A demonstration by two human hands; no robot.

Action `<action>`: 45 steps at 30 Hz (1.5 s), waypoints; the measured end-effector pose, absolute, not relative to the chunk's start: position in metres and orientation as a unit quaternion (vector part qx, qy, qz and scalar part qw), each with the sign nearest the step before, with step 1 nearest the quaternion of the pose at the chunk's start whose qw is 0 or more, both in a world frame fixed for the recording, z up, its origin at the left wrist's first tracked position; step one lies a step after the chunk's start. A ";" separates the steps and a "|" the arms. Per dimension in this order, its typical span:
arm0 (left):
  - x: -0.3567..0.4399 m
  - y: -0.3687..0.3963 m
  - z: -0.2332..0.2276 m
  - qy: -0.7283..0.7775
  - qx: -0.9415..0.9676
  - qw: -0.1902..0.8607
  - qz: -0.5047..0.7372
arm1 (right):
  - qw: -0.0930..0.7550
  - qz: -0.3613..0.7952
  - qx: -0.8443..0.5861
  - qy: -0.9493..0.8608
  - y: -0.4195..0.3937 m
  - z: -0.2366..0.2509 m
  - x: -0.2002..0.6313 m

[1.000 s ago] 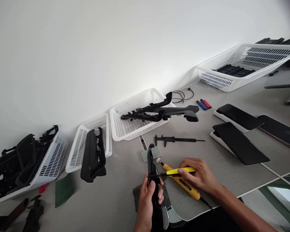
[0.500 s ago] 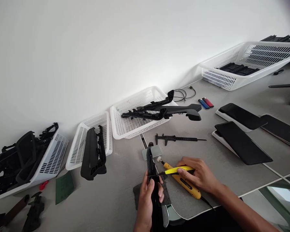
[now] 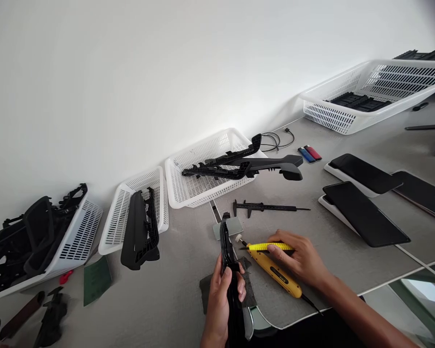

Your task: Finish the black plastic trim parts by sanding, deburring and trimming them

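Observation:
My left hand (image 3: 220, 302) grips a long narrow black plastic part (image 3: 226, 246) that points away from me over the grey table (image 3: 174, 299). My right hand (image 3: 301, 261) holds a slim yellow utility knife (image 3: 266, 247), its tip close to the right side of the black part. Under my right hand lies a yellow rotary tool (image 3: 275, 273) with a white tip and a black cord. A dark abrasive sheet (image 3: 247, 290) lies beneath the part.
White baskets stand along the wall: one with long black trim pieces (image 3: 199, 191), a smaller one (image 3: 121, 217) with a black part leaning on it, one far left (image 3: 78, 241), one far right (image 3: 369, 96). A black caliper (image 3: 268, 208), lighters (image 3: 310, 154), black panels (image 3: 364, 213) and a green pad (image 3: 96, 280) lie around.
My right hand has lifted the yellow knife slightly up and away along the black part. The left hand keeps its grip on the part.

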State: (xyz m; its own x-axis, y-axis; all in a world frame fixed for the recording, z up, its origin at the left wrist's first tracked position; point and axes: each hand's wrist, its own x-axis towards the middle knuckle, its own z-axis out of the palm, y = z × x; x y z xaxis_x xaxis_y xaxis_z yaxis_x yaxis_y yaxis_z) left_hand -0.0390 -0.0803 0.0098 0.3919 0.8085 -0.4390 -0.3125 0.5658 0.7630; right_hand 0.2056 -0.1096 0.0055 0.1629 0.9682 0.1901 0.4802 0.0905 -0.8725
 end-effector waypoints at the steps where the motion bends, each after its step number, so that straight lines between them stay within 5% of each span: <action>1: -0.039 -0.080 0.010 0.418 0.297 0.781 0.357 | 0.456 0.263 -0.625 -0.576 -0.110 0.006 0.206; 45: -0.036 -0.082 0.013 0.421 0.331 0.770 0.347 | 0.463 0.300 -0.615 -0.563 -0.107 0.007 0.208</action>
